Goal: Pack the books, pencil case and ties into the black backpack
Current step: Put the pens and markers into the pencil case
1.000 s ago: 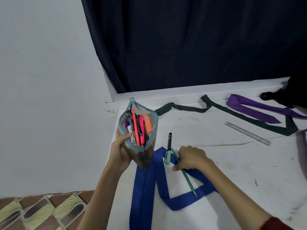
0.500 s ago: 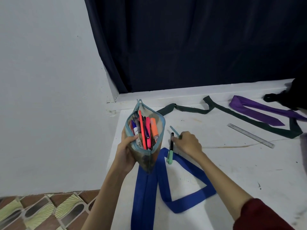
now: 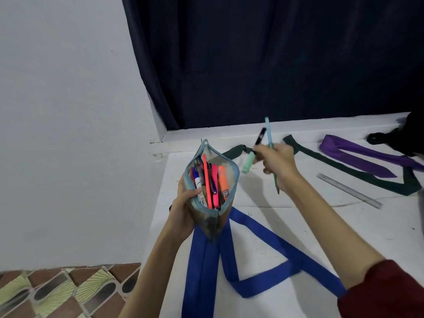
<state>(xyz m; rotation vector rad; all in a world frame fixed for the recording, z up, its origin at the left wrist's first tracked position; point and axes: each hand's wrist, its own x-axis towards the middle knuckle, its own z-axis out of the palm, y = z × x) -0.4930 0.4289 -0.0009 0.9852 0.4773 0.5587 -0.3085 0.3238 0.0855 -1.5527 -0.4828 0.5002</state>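
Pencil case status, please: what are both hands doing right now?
Left hand grips open grey fabric pencil case, upright. Right hand holds mint-and-black pen and green pencil, raised beside the case's mouth. Nothing between.

1. The pencil case point(image 3: 212, 196), held up in the left hand point(image 3: 183, 216), sits at 9 o'clock of the right hand point(image 3: 278, 166).
2. A tie point(image 3: 241, 267) lies on the table point(image 3: 321, 230) at 6 o'clock of the case.
3. A ruler point(image 3: 348, 190) lies at 3 o'clock of the right hand, with two more ties point(image 3: 358, 154) beyond it at 1 o'clock.
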